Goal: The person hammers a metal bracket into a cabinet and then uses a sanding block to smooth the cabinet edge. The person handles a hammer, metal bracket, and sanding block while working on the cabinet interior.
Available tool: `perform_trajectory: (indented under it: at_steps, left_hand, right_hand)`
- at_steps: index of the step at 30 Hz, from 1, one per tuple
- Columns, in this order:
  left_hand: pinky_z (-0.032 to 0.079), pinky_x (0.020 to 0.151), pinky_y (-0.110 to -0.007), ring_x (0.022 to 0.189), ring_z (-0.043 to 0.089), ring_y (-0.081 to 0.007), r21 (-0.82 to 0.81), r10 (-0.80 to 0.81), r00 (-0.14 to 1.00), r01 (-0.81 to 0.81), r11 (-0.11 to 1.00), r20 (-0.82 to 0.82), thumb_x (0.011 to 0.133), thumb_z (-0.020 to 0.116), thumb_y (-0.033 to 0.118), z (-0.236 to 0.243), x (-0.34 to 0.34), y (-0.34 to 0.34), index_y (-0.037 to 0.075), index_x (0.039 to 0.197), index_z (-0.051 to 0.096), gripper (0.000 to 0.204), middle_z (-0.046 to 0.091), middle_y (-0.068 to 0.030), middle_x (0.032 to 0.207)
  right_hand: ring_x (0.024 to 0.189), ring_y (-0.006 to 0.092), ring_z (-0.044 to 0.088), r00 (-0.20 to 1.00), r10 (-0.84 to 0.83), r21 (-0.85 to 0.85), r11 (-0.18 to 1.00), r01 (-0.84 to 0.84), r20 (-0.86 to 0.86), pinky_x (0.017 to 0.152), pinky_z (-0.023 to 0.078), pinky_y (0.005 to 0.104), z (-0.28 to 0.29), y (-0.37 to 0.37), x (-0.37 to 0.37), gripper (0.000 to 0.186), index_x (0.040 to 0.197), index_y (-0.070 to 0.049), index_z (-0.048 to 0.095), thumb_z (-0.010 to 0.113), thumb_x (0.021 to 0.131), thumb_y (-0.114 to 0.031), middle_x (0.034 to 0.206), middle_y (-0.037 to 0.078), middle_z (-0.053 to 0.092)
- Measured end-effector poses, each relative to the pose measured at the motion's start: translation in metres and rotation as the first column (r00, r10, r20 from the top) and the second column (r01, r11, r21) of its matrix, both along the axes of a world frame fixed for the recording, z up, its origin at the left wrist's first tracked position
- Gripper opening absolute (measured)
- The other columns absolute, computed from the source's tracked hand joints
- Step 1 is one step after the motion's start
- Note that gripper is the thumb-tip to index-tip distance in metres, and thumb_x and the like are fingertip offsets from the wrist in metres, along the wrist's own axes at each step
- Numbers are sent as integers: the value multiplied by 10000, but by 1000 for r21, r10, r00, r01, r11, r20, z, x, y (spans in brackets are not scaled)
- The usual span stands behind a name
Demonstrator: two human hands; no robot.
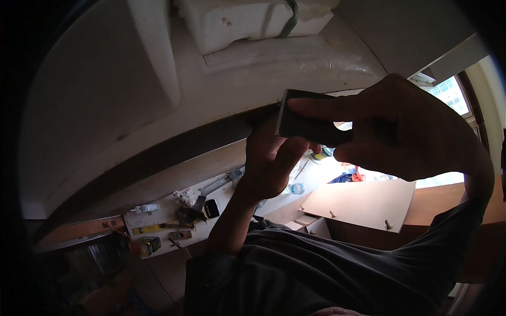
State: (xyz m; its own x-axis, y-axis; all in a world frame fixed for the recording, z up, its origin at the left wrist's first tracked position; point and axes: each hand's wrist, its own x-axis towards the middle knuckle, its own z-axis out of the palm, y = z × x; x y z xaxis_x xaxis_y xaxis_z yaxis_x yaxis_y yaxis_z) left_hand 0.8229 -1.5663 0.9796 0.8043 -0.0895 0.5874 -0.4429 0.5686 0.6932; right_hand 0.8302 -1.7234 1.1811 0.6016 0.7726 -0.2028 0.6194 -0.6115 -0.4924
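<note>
A dark, flat, rectangular piece (305, 124) with a thin pale edge is raised in front of the cabinet front. My right hand (403, 126) pinches it from the right, one finger lying along its upper face and the others curled below. From beneath, my left hand (266, 166) closes on its left end, with the thumb bent near the lower edge; its fingers are partly hidden behind the piece. Both hands are in deep shadow, so the piece's exact kind cannot be made out.
Above is a pale shelf surface (237, 87) holding a white block-like package (253, 23) with a dark strap. Lower down, a white worktop (221, 197) bears a white tube (146, 208), a yellow tool (150, 228) and a clear bottle (296, 188). A pale hinged door panel (358, 203) lies at right.
</note>
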Motion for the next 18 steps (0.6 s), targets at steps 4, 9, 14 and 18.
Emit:
perform_trajectory:
  at_steps: [4, 9, 14, 18]
  left_hand:
    - [513, 826, -352, 913, 649, -187, -45, -27, 999, 27, 999, 17, 1056, 552, 418, 4, 0, 0, -15, 1182, 608, 455, 693, -130, 981]
    - [514, 731, -310, 783, 642, -144, -100, -45, 998, 49, 994, 40, 1073, 532, 381, 4, 1, -2, -14, 1081, 633, 408, 700, -99, 837]
    - [481, 688, -312, 737, 610, -140, -131, -44, 998, 49, 990, 39, 1089, 488, 368, 5, 3, -4, -17, 926, 653, 450, 685, -95, 785]
    - [468, 701, -309, 721, 595, -146, -157, -91, 994, 80, 984, -62, 1086, 474, 433, 9, 3, -2, -19, 847, 654, 542, 689, -95, 776]
  right_hand:
    - [502, 84, 580, 1000, -23, -17, 1000, 23, -5, 477, 451, 267, 0, 3, -1, 627, 1538, -102, 456, 623, 1010, -397, 812, 73, 730]
    - [576, 94, 629, 981, -160, -142, 979, 143, -110, 526, 494, 287, 12, 8, -5, 647, 1534, -99, 462, 606, 1004, -442, 910, 89, 750]
    - [794, 141, 706, 984, -174, -197, 966, 166, -25, 703, 561, 318, 9, 14, -2, 613, 1515, -98, 489, 638, 996, -389, 964, 94, 757]
    - [914, 179, 730, 981, -163, -31, 987, 161, -102, 836, 587, 338, 0, 20, 3, 539, 1505, -99, 501, 649, 996, -201, 982, 101, 757]
